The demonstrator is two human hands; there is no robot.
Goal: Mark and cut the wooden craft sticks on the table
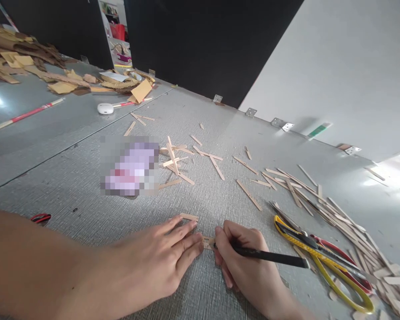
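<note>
My right hand (243,253) is closed around a black pen (273,258), whose tip is hidden behind my fingers. The pen slants down to a small flat wooden stick piece (207,242) with dark marks on it. My left hand (160,253) lies flat with fingers stretched out, and its fingertips rest at the left end of that piece. Another short wooden stick (189,217) touches the index fingertip of my left hand.
A yellow box cutter (303,238) lies with yellow-handled scissors (346,286) and a red-handled tool (340,251) on the right, beside heaped wooden strips (340,222). A pixelated purple object (133,166) and loose sticks (173,155) lie ahead. A white earbud case (105,108) and torn brown paper (70,82) sit farther left.
</note>
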